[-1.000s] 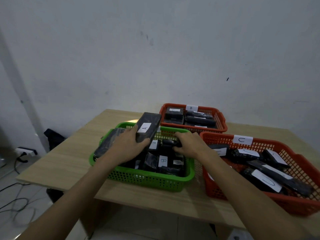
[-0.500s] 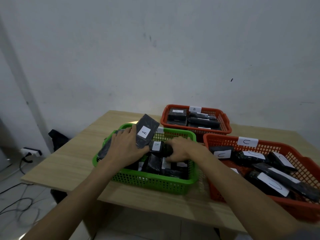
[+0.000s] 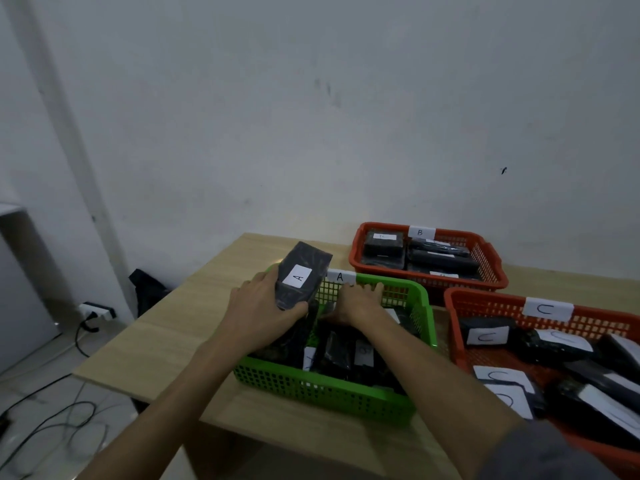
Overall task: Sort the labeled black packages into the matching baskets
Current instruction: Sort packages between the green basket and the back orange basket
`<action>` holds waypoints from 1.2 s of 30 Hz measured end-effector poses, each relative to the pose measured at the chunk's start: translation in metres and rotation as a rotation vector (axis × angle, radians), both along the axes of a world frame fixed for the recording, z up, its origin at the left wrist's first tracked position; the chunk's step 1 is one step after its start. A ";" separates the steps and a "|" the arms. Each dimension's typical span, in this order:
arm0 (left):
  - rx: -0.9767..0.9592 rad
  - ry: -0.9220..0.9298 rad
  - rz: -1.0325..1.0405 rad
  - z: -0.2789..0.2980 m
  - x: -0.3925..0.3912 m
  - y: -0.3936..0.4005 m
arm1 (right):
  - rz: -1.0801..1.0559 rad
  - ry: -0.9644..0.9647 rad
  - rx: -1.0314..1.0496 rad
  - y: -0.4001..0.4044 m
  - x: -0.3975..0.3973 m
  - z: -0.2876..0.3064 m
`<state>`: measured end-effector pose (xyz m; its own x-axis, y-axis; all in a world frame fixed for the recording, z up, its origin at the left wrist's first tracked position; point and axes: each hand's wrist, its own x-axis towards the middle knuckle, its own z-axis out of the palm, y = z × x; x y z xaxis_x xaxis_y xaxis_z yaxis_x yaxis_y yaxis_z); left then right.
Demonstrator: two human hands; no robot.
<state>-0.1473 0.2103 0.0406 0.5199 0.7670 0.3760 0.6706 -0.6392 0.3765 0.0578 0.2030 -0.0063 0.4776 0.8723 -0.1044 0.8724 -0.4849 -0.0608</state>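
Left hand (image 3: pixel 263 313) gripping a black package (image 3: pixel 300 271) labelled A, tilted above the far left corner of the green basket (image 3: pixel 332 393). Right hand (image 3: pixel 356 303) down among the packages inside that basket, fingers spread toward its far wall; grip impossible to tell.

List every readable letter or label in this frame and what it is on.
"A": white label on the black package in the left hand.
"A": tag on the green basket.
"B": tag on the far red basket.
"C": tag on the near red basket and its packages' labels.
Other labels: unreadable.
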 end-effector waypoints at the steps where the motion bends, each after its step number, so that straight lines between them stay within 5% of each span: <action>1: -0.014 -0.021 -0.002 -0.001 0.000 0.000 | -0.012 0.033 0.017 0.000 0.000 0.000; 11: -0.158 -0.105 0.045 0.000 -0.025 0.008 | -0.057 0.349 0.327 -0.008 -0.007 0.006; 19: -0.283 0.081 0.096 0.012 -0.037 -0.006 | -0.052 0.400 0.508 -0.030 0.004 0.036; 29: -0.043 0.451 0.244 0.024 -0.026 -0.026 | -0.041 0.414 0.536 -0.066 0.016 0.047; 36: 0.006 0.114 -0.139 0.027 0.044 -0.042 | -0.055 0.425 0.629 -0.100 0.047 0.046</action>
<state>-0.1029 0.1681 0.0672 0.6604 0.6824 0.3133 0.6136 -0.7310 0.2987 0.1046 0.1031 0.0401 0.5518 0.8046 0.2196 0.6878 -0.2901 -0.6654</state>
